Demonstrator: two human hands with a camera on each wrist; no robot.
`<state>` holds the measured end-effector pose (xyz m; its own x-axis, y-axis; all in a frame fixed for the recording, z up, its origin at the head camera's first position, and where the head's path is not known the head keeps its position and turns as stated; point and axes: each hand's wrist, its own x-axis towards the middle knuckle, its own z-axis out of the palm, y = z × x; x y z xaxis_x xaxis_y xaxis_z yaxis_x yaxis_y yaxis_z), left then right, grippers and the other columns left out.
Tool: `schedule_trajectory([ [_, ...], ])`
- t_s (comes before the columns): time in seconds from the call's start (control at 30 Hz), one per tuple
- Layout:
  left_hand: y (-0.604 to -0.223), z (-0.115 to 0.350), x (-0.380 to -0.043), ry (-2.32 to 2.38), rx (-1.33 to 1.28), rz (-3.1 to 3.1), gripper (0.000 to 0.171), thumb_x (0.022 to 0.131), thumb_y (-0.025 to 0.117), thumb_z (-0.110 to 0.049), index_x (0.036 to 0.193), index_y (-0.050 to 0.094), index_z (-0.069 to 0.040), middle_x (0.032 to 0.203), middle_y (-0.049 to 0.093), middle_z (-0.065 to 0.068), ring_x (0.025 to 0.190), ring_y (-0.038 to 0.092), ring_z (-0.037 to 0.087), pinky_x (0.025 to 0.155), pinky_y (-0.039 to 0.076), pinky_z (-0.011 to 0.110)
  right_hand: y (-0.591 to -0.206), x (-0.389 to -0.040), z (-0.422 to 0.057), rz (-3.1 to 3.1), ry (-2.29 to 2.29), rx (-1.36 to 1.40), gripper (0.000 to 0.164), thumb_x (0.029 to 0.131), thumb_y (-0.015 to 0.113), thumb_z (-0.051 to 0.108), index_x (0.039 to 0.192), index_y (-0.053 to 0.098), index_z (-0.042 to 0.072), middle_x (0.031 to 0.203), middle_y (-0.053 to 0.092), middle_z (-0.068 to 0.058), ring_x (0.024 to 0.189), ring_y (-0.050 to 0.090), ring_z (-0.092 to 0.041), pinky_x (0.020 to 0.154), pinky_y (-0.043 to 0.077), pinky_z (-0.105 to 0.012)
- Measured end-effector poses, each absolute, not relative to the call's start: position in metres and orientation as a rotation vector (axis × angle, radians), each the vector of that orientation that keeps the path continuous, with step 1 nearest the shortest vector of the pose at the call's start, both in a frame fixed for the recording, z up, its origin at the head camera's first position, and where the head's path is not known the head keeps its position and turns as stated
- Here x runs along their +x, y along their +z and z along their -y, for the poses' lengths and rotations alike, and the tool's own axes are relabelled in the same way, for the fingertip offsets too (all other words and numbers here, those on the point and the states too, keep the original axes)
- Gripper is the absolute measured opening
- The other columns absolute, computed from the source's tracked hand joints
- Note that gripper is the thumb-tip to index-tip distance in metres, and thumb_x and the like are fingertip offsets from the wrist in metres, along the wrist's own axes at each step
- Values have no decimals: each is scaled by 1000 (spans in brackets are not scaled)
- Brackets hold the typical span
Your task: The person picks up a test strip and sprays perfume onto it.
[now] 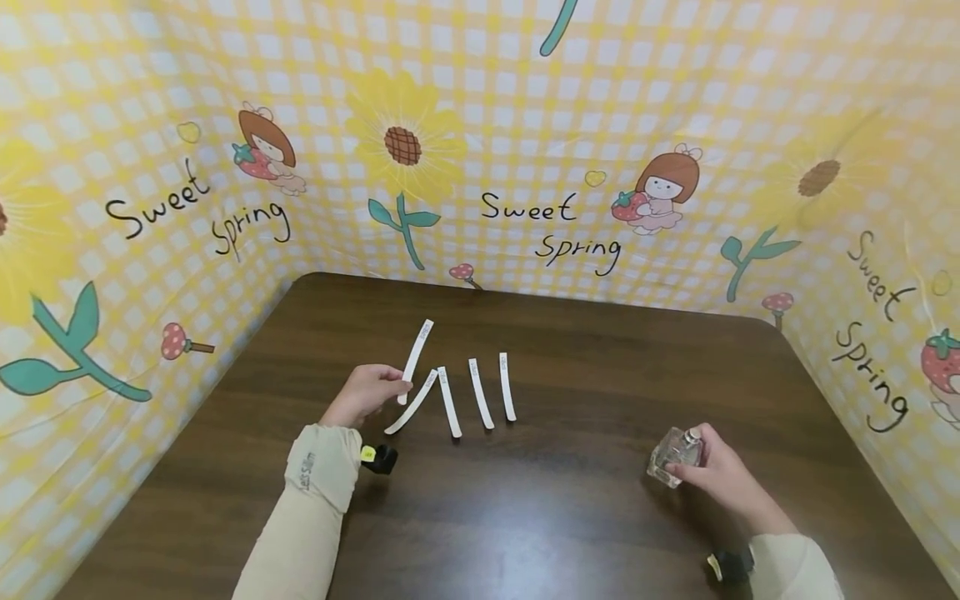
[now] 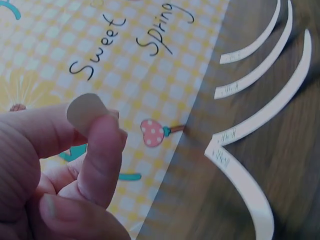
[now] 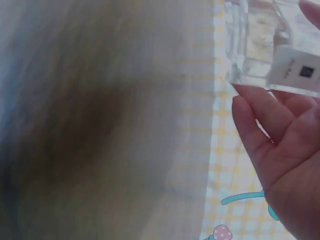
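Note:
In the head view my left hand (image 1: 366, 393) pinches a white paper test strip (image 1: 418, 352) near its lower end, and the strip slants up and away. The left wrist view shows the rounded end of this strip (image 2: 85, 112) between thumb and fingers. Just right of that hand, several similar strips (image 1: 482, 396) with small print at their far ends lie fanned on the table. Over at the right, my right hand (image 1: 723, 475) holds a clear glass perfume bottle (image 1: 670, 458), tilted. A pale label with a dark square shows on the bottle (image 3: 255, 50) in the right wrist view.
The dark brown wooden table (image 1: 570, 483) is enclosed by a yellow checked cloth (image 1: 480, 150) along its back and sides. Black wrist devices sit by both sleeves. A blurred pale surface fills the left of the right wrist view.

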<state>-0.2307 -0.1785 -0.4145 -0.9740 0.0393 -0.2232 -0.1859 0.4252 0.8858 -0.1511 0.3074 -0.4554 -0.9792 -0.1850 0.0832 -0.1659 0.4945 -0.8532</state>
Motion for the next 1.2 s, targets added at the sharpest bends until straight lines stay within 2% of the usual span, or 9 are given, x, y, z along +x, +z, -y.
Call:
schedule_trajectory([
  [0.13, -416, 166, -232, 1632, -88, -2438, 21, 86, 64, -8, 98, 64, 9, 62, 54, -3, 42, 36, 7, 42, 31, 20, -448, -154, -303, -2715, -1643, -294, 35, 79, 67, -10, 99, 39, -9, 82, 63, -7, 68, 60, -3, 57, 52, -25],
  [0.37, -418, 144, -235, 1610, -5, -2390, 18, 87, 63, -6, 98, 64, 8, 63, 54, -3, 46, 37, 9, 44, 32, 20, -433, -157, -283, -2749, -1862, -281, 38, 76, 67, -15, 103, 43, -6, 82, 60, 9, 72, 60, -3, 57, 53, -22],
  [0.6, -419, 127, -233, 1548, 78, -2362, 15, 86, 65, -7, 95, 65, 5, 63, 52, -3, 43, 35, 9, 42, 30, 21, -412, -159, -263, -2706, -2054, -174, 35, 81, 64, -12, 105, 48, 6, 88, 60, 15, 79, 59, 0, 65, 52, -16],
  [0.83, -421, 111, -230, 1481, 136, -2263, 17, 87, 65, -8, 99, 66, 3, 60, 46, -1, 40, 34, 8, 39, 28, 19, -394, -165, -247, -2520, -2286, -223, 30, 83, 65, -6, 102, 53, 14, 89, 63, 10, 81, 61, -3, 67, 53, -17],
  [0.93, -419, 105, -230, 1483, 158, -2250, 16, 87, 64, -7, 98, 66, 4, 59, 46, -2, 40, 34, 7, 39, 27, 18, -389, -169, -239, -2327, -2477, -346, 29, 86, 61, -8, 103, 53, 14, 95, 68, 5, 87, 65, -8, 71, 54, -20],
  [1.07, -414, 96, -229, 1508, 209, -2227, 15, 87, 63, -6, 96, 64, 6, 59, 49, -3, 39, 33, 7, 39, 25, 17, -385, -174, -230, -2103, -2635, -563, 29, 88, 48, -14, 105, 50, 10, 100, 71, -3, 93, 68, -15, 75, 56, -26],
  [1.13, -410, 91, -228, 1513, 227, -2225, 16, 87, 64, -6, 96, 64, 7, 60, 50, -3, 40, 33, 8, 39, 25, 19, -383, -176, -226, -2048, -2657, -621, 28, 90, 46, -11, 107, 49, 10, 99, 70, -4, 93, 69, -17, 75, 56, -27],
  [1.2, -406, 87, -227, 1513, 248, -2233, 16, 87, 64, -6, 96, 65, 7, 60, 51, -3, 41, 33, 9, 39, 25, 19, -382, -177, -223, -2021, -2664, -652, 24, 93, 49, -5, 112, 50, 12, 98, 70, -3, 92, 68, -15, 74, 56, -28],
])
